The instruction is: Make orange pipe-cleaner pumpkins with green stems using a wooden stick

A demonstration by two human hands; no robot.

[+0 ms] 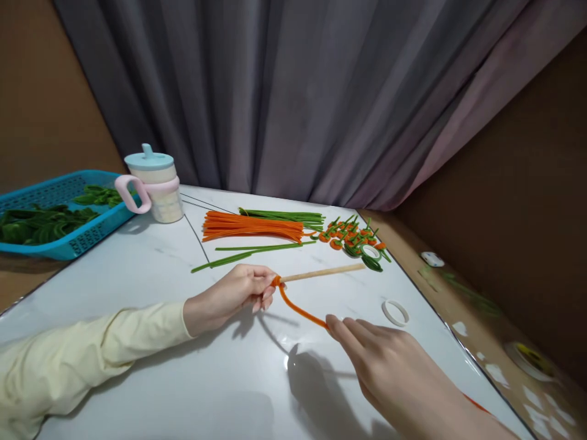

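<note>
Centre of frame: left hand's [243, 290] fingers pinch the left end of a wooden stick [323, 272], where an orange strand [300, 310] coils round; probably stops the coil slipping. Right hand [389, 357], lower right: fingers closed on the strand, likely guiding it, though it bows slightly. White ring [395, 313] lies near the knuckles, closest obstacle. Beyond the stick on the table [183, 379]: loose green stems [238, 258], orange bundle [252, 227]. Cup [166, 201] and blue basket [82, 243] at left, well apart.
</note>
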